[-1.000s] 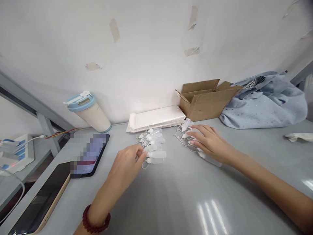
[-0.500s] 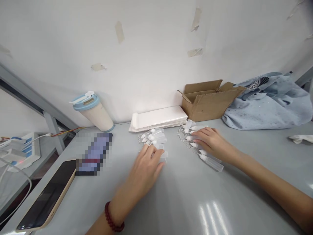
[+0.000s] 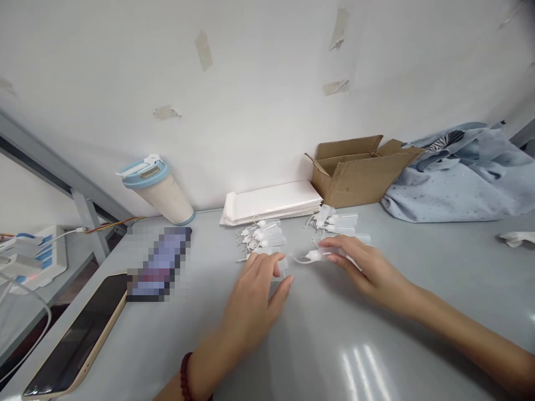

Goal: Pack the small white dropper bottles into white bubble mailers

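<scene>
Okay, my right hand has just drawn one small plastic dropper bottle out of the right bottle cluster and pinches it over the grey tabletop, while my left hand sits at the left bottle cluster, grip unclear.

Your left hand and right hand have room to pass over the grey desktop nearest you. Ahead, two clusters of small plastic dropper bottles obstruct, with only a narrow gap between them. Behind these, white flat packets and a cardboard box block the way to the wall. Leftward, a pixelated phone and gold-edged smartphone lie in your path. Far right, a blue cloth bundle closes the route.
</scene>
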A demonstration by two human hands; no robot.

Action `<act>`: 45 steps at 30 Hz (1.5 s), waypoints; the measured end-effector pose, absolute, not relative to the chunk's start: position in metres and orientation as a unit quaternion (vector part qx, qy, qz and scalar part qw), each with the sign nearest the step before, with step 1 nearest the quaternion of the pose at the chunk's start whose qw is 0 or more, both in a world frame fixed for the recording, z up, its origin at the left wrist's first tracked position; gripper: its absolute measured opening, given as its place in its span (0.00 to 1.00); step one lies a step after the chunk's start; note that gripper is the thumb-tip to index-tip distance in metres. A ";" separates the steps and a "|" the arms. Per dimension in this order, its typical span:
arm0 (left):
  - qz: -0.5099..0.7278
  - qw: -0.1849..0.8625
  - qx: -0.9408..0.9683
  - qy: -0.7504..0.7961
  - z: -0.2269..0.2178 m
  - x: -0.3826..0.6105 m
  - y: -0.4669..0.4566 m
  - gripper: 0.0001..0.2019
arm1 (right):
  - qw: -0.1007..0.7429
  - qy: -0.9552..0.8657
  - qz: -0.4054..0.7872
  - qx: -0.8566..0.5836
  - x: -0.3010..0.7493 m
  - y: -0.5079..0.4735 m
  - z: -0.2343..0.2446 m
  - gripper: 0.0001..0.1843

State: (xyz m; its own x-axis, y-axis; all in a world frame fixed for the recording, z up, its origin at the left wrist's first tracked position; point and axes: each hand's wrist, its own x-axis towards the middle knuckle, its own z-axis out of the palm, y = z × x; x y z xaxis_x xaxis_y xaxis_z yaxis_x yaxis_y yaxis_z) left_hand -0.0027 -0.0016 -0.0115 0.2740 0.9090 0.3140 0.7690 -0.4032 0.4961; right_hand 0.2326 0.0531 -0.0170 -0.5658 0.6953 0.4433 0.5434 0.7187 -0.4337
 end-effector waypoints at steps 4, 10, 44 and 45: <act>0.326 0.175 0.770 0.520 -0.009 -0.003 -0.003 0.13 | 0.304 -0.870 0.185 -0.340 0.225 0.038 -0.011 0.11; 0.380 0.204 0.779 0.455 -0.003 -0.005 0.000 0.07 | 0.309 -0.829 0.284 -0.371 0.221 0.028 -0.001 0.09; 0.410 0.582 0.490 0.503 0.006 -0.002 -0.005 0.11 | 0.254 -0.755 0.457 -0.395 0.214 0.018 0.007 0.11; 0.409 0.583 0.488 0.505 0.007 -0.002 -0.005 0.11 | 0.254 -0.755 0.457 -0.395 0.214 0.017 0.006 0.11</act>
State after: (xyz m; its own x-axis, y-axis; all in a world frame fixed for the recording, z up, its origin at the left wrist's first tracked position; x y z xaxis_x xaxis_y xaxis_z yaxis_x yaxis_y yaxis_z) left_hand -0.0023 -0.0050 0.0065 0.1565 0.9694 -0.1889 0.0166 0.1886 0.9819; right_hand 0.2144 0.0173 0.0063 -0.5593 0.8287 0.0230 0.3634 0.2701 -0.8916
